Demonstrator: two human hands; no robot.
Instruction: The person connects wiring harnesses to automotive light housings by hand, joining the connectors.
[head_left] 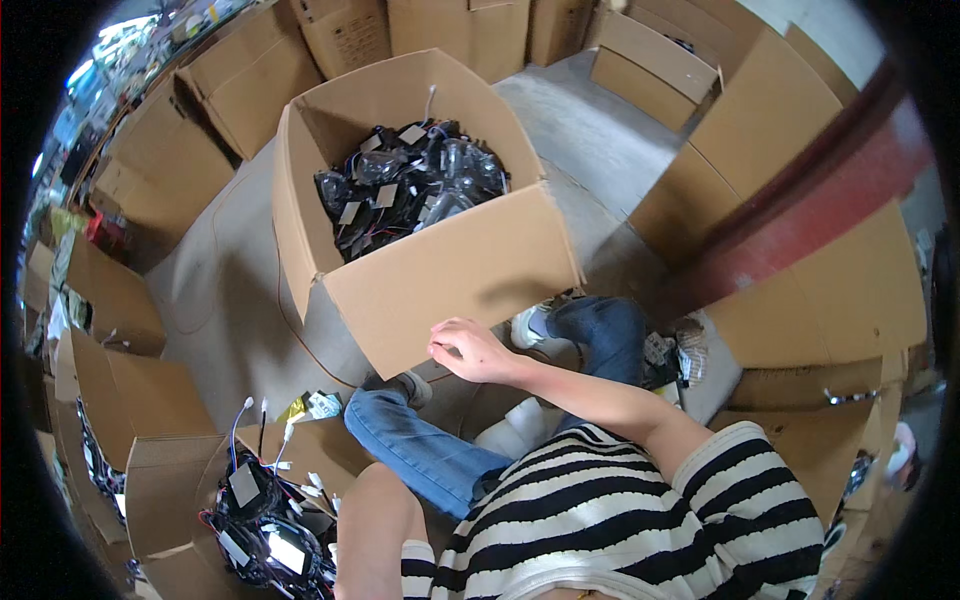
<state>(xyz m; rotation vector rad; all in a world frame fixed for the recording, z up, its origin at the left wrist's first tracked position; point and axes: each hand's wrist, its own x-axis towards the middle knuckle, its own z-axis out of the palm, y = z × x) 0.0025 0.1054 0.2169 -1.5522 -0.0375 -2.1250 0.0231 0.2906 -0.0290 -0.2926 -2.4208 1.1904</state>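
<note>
A large open cardboard box stands in front of me, filled with black cable bundles and clear plastic bags. My right hand rests at the lower edge of the box's near flap, knuckles up and fingers curled, with nothing visible in it. My right forearm reaches to it from the lower right. My left arm is bent at the lower middle, and its hand is hidden. A smaller open box at the lower left holds black cables with white plugs.
Cardboard boxes ring the grey concrete floor on all sides. A red bar crosses the right side. My legs in blue jeans stretch toward the big box. White plastic pieces lie by my knee.
</note>
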